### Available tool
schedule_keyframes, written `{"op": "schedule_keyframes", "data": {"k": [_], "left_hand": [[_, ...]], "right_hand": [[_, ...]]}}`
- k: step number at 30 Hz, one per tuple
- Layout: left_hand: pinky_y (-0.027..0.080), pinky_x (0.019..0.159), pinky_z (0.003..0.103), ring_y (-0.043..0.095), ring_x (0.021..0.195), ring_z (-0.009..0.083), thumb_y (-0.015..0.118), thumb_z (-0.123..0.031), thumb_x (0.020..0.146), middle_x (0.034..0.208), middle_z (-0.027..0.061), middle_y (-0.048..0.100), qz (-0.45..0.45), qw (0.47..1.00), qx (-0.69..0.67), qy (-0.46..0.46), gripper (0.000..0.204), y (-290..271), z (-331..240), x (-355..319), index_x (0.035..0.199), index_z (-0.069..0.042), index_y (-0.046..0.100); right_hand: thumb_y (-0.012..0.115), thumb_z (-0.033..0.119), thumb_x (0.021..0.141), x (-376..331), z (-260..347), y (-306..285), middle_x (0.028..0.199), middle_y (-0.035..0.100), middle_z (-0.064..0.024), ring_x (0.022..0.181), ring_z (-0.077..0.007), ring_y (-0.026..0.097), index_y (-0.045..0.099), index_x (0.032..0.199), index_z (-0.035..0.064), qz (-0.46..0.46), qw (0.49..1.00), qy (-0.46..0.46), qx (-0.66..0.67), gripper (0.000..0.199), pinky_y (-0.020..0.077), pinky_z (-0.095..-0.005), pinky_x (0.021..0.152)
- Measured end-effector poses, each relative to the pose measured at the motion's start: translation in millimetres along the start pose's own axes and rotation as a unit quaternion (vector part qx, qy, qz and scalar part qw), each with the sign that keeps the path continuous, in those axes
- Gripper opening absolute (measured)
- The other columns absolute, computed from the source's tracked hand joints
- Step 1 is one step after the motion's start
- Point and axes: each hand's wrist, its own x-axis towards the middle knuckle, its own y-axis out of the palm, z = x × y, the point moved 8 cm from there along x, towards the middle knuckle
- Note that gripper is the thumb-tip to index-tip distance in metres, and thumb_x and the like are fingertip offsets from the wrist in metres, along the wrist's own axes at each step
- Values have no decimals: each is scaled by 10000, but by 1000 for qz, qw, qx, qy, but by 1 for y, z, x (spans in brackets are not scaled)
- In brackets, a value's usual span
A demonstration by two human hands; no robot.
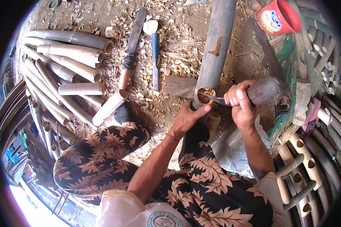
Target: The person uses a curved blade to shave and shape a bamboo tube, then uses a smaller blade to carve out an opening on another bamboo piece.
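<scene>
A thick grey-brown bamboo pole runs from the far edge down toward my lap. Near its close end is a round cut opening with a pale rim and a rough brown inside. My left hand grips the pole just below this opening, thumb along the rim; its other fingers are partly hidden. In my right hand is a gouge with a dark, bulbous wooden handle. Its thin metal blade reaches left into the opening, and the tip is hard to make out there.
A machete and a blue-handled chisel lie among shavings. Beside the pole sits a wood block. Cut bamboo lengths are piled left. A red bucket stands far right, and a plastic bag lies by my right forearm.
</scene>
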Motion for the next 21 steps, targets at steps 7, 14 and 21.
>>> {"op": "schedule_keyframes", "data": {"k": [7, 14, 21], "left_hand": [[522, 691, 366, 661, 753, 232, 735, -723, 662, 800, 180, 685, -76, 986, 83, -120, 859, 2, 10, 18, 870, 109, 687], [507, 642, 377, 640, 699, 229, 672, -805, 644, 707, 184, 654, -106, 973, 146, -145, 942, -4, 12, 14, 756, 131, 672], [488, 672, 351, 607, 743, 203, 749, -631, 702, 773, 160, 655, -91, 986, 130, 46, 772, -6, -11, -8, 884, 116, 672]], "right_hand": [[645, 33, 859, 7, -10, -12, 681, 555, -47, 589, -138, 558, 525, 923, 10, -47, 993, -35, -104, 138, 457, -292, 547], [636, 35, 858, 32, -36, -15, 587, 469, -4, 499, -108, 466, 522, 804, 41, -67, 992, 92, -61, 127, 411, -303, 508], [700, 160, 843, 41, -27, 5, 604, 551, -14, 509, -111, 527, 564, 773, 53, 19, 983, 123, -134, 187, 439, -304, 510]]}}
